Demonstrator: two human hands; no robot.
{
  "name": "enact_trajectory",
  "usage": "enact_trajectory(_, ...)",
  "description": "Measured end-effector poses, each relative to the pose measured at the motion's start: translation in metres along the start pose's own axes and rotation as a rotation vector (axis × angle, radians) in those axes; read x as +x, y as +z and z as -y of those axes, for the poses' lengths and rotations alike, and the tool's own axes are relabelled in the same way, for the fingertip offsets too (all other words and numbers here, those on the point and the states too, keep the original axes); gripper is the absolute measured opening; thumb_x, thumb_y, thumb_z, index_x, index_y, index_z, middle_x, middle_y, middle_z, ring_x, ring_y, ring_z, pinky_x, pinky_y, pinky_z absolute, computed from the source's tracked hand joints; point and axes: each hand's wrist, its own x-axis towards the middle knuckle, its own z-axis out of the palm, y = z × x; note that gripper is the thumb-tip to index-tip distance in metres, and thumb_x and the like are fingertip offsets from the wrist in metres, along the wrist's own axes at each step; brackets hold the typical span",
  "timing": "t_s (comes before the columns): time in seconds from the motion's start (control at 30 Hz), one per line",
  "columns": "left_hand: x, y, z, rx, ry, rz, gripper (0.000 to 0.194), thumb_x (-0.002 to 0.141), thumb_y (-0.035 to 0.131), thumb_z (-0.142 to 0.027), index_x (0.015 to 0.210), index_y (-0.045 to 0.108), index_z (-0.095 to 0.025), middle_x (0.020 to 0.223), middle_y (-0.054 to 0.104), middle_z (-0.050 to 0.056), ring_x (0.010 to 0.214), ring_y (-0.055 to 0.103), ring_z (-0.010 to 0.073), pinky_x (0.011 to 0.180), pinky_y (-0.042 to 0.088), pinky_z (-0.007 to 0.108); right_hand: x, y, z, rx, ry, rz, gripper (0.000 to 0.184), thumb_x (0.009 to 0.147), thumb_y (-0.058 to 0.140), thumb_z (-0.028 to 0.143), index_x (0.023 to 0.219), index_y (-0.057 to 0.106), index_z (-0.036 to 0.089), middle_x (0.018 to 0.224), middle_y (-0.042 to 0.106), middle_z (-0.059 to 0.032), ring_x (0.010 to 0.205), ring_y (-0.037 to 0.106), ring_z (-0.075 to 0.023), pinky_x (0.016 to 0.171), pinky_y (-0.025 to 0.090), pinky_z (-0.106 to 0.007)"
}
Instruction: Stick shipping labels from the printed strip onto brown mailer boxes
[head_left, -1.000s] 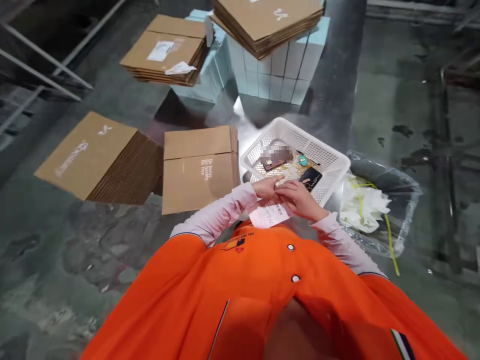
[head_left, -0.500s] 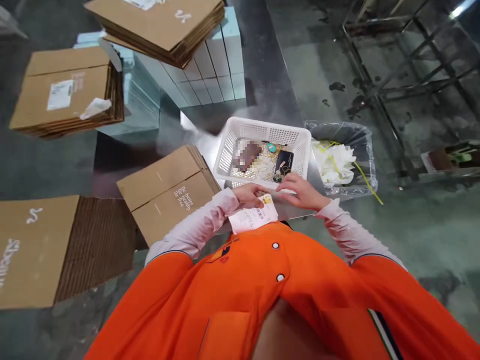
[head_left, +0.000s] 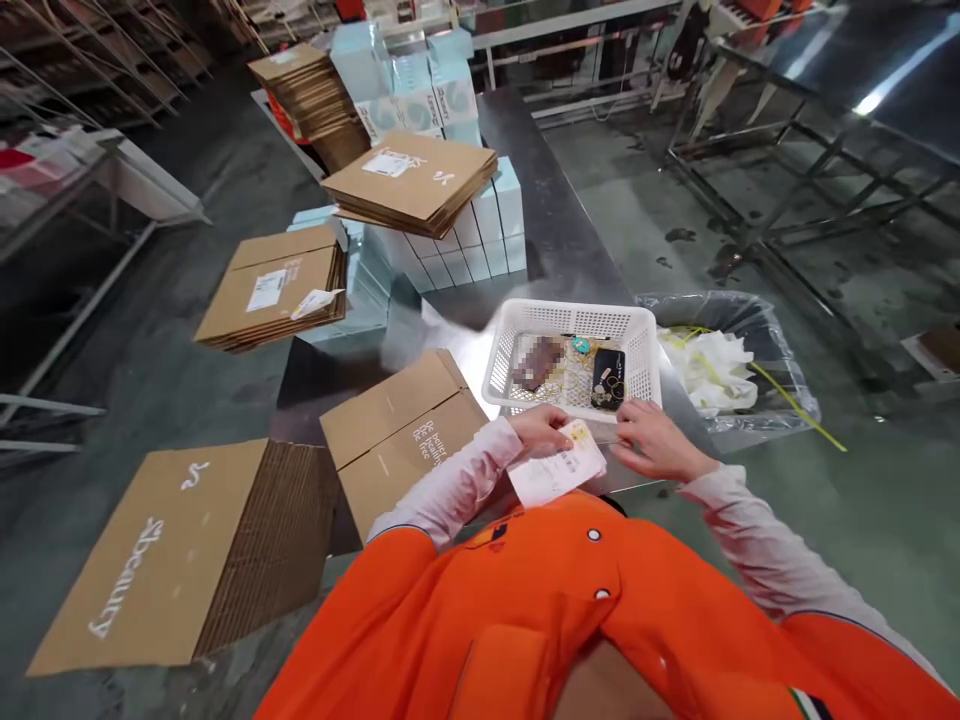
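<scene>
My left hand (head_left: 541, 428) is closed on a small stack of white printed labels (head_left: 553, 474), its thumb near a yellow mark at the top. The labels lie close against my orange clothing. To their right, my right hand (head_left: 657, 440) has its fingers curled together beside the front rim of a white plastic basket (head_left: 501, 385). Whatever those fingers may pinch is too small to make out. Inside the basket lie a black card-like item (head_left: 608, 372) with rings on it, a turquoise object (head_left: 580, 345), and a blurred brown item (head_left: 538, 362).
The basket stands on a metal table (head_left: 570, 235). Left of it are flattened cardboard boxes (head_left: 405, 420), with a larger stack (head_left: 150, 560) farther left. Light-blue boxes (head_left: 487, 230) carry more cardboard (head_left: 420, 180). A lined bin (head_left: 780, 340) holds crumpled white material.
The view has tilted up, showing more of the room. My right hand has drawn away from the labels, and its fingers have curled in. The labels stay in my left hand.
</scene>
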Motion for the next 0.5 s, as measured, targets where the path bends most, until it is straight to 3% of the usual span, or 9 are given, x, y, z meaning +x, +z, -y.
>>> enact_trajectory(0.07, -0.002, 0.000, 0.007, -0.207, 0.045, -0.171, 0.039, 0.043, 0.089, -0.018, 0.075, 0.067, -0.011, 0.074, 0.070, 0.004, 0.065, 0.063, 0.0141, 0.067, 0.051, 0.026, -0.009, 0.010, 0.005, 0.057, 0.048, -0.043, 0.029, 0.091, 0.050, 0.032, 0.068, 0.059, 0.017, 0.080, 0.054, -0.0080, 0.081, 0.048, -0.0200, 0.072, 0.037, -0.034)
enact_trajectory(0.17, 0.002, 0.006, 0.015, -0.377, 0.075, -0.295, 0.043, 0.043, 0.090, -0.017, 0.079, 0.066, -0.010, 0.075, 0.070, 0.005, 0.069, 0.066, 0.0164, 0.069, 0.052, 0.029, -0.016, 0.035, 0.021, 0.164, 0.056, -0.076, 0.026, 0.093, 0.047, 0.030, 0.077, 0.064, 0.017, 0.083, 0.057, -0.0095, 0.080, 0.051, -0.0205, 0.071, 0.043, -0.035)
enact_trajectory(0.23, 0.009, 0.008, 0.017, -0.414, 0.069, -0.366, 0.044, 0.045, 0.090, -0.017, 0.081, 0.066, -0.011, 0.074, 0.070, 0.006, 0.069, 0.067, 0.0176, 0.069, 0.053, 0.030, -0.022, 0.048, 0.031, 0.201, 0.099, -0.114, 0.020, 0.090, 0.051, 0.029, 0.097, 0.066, 0.017, 0.098, 0.060, -0.0127, 0.090, 0.055, -0.0235, 0.078, 0.047, -0.038)
enact_trajectory(0.27, 0.013, 0.006, 0.017, -0.419, 0.072, -0.419, 0.044, 0.046, 0.090, -0.018, 0.081, 0.065, -0.011, 0.074, 0.070, 0.005, 0.068, 0.066, 0.0173, 0.068, 0.053, 0.030, -0.026, 0.052, 0.035, 0.211, 0.147, -0.144, 0.027, 0.089, 0.053, 0.030, 0.111, 0.063, 0.018, 0.108, 0.059, -0.0144, 0.099, 0.055, -0.0256, 0.084, 0.048, -0.041)
enact_trajectory(0.37, 0.030, -0.013, 0.005, -0.303, 0.120, -0.607, 0.039, 0.057, 0.086, -0.019, 0.087, 0.064, -0.010, 0.078, 0.070, 0.004, 0.065, 0.064, 0.0140, 0.067, 0.052, 0.029, -0.054, 0.053, 0.035, 0.223, 0.355, -0.238, 0.057, 0.089, 0.054, 0.035, 0.141, 0.041, 0.018, 0.130, 0.050, -0.0166, 0.120, 0.049, -0.0296, 0.101, 0.044, -0.048)
enact_trajectory(0.43, 0.048, -0.035, -0.013, -0.062, 0.146, -0.761, 0.031, 0.071, 0.077, -0.019, 0.096, 0.063, -0.008, 0.083, 0.069, 0.005, 0.069, 0.063, 0.0117, 0.072, 0.052, 0.029, -0.085, 0.053, 0.029, 0.243, 0.481, -0.259, 0.059, 0.090, 0.051, 0.037, 0.144, 0.036, 0.018, 0.132, 0.050, -0.0162, 0.124, 0.048, -0.0287, 0.105, 0.042, -0.048)
enact_trajectory(0.5, 0.069, -0.054, -0.033, 0.057, 0.127, -0.787, 0.025, 0.085, 0.063, -0.015, 0.107, 0.059, -0.005, 0.091, 0.068, 0.007, 0.076, 0.062, 0.0091, 0.079, 0.050, 0.029, -0.124, 0.059, 0.022, 0.257, 0.600, -0.237, 0.056, 0.090, 0.050, 0.038, 0.141, 0.040, 0.016, 0.130, 0.052, -0.0162, 0.123, 0.049, -0.0283, 0.106, 0.042, -0.047)
